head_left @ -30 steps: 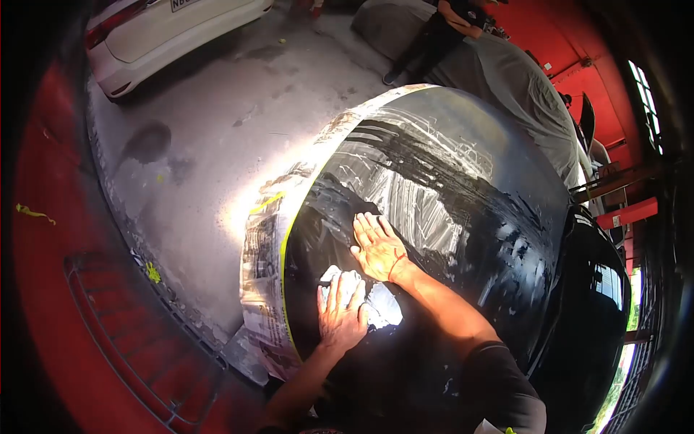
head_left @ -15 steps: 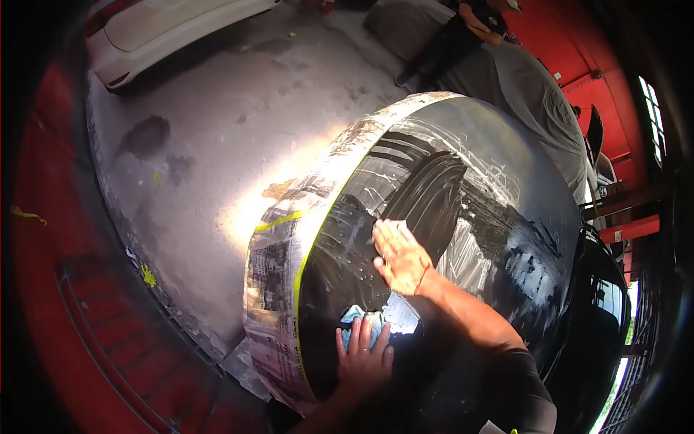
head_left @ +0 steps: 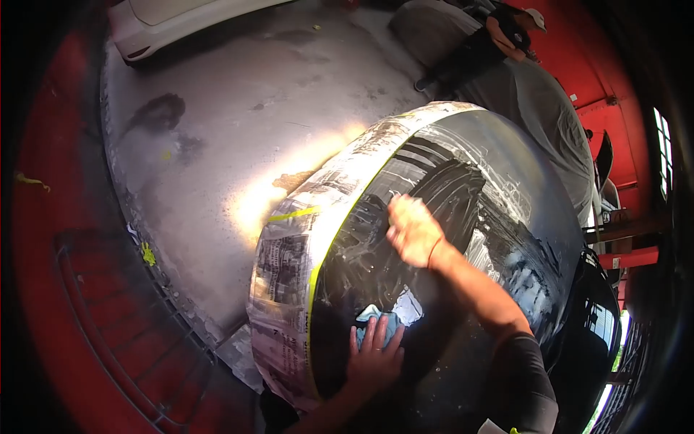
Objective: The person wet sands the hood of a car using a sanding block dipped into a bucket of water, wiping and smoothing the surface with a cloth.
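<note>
My left hand (head_left: 372,362) rests on a crumpled light-blue cloth (head_left: 390,329), fingers over it, against a dark curved car panel (head_left: 463,362). Higher on the panel is my right hand (head_left: 416,235), slightly blurred. Its fingers are pressed together and bent against the surface; anything beneath them is hidden. Around it the black surface is streaked with pale, wet-looking smears. A bright whitish patch (head_left: 408,307) shows just beside the cloth. Yellow-green tape (head_left: 314,289) runs along the panel's edge and borders the newspaper masking (head_left: 278,311).
A pale car (head_left: 173,29) stands at the upper left on the grey concrete floor (head_left: 210,108). At the upper right a person in dark clothes (head_left: 499,43) is beside a car under a grey cover (head_left: 542,123). A red wall with a metal rack (head_left: 94,318) lies left.
My right hand has gone from lying flat with fingers extended to a more bent, blurred pose, still on the panel. My left hand stays on the cloth. The whole view has shifted slightly.
</note>
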`<action>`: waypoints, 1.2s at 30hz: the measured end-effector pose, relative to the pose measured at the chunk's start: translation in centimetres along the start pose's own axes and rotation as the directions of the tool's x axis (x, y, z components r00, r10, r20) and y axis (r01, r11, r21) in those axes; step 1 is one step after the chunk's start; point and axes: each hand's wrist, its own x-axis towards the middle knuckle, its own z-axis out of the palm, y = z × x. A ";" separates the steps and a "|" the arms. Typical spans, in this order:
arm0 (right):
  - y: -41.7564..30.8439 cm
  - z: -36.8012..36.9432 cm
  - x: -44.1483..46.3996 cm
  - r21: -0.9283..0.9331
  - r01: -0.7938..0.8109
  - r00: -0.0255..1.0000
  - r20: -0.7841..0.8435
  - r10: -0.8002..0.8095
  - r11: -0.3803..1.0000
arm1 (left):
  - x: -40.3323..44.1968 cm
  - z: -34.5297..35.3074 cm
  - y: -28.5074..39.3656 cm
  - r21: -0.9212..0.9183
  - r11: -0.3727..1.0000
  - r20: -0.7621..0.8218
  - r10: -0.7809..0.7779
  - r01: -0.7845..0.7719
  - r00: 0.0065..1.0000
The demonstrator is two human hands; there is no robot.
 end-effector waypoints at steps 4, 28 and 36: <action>19.2 13.8 12.4 -0.235 -0.383 0.754 -0.638 0.156 0.893 | -0.1 0.2 -0.2 -0.031 0.999 -0.002 -0.010 0.010 1.000; 16.5 5.9 8.5 -0.012 -0.487 0.871 -0.078 0.485 0.873 | 0.0 0.0 0.0 0.004 1.000 -0.009 0.022 -0.022 1.000; 3.2 2.2 -6.4 0.139 0.082 0.990 -0.129 -0.064 0.987 | -0.1 0.5 0.0 0.113 0.993 0.064 0.034 -0.041 0.997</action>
